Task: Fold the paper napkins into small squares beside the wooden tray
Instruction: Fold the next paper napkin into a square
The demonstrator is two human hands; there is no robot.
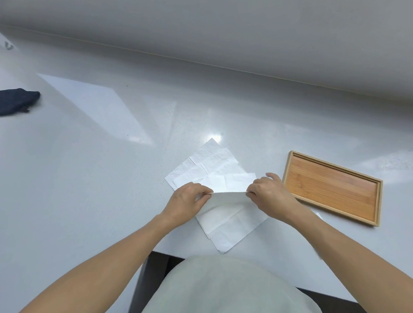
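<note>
Hands pinching a raised napkin fold beside the wooden tray.

On the pale counter [80, 189], the left hand [187, 199] and right hand [268, 192] each grip one end of the lifted edge of the top napkin [231, 213], fingertips closed on the paper, the fold stretched taut between them. More white napkins [211, 167] lie spread flat just beyond the hands, partly under the one being folded. The wooden tray [332, 186] sits just right of the right hand, apart from the paper. A dark blue cloth [3, 101] lies far left.
</note>
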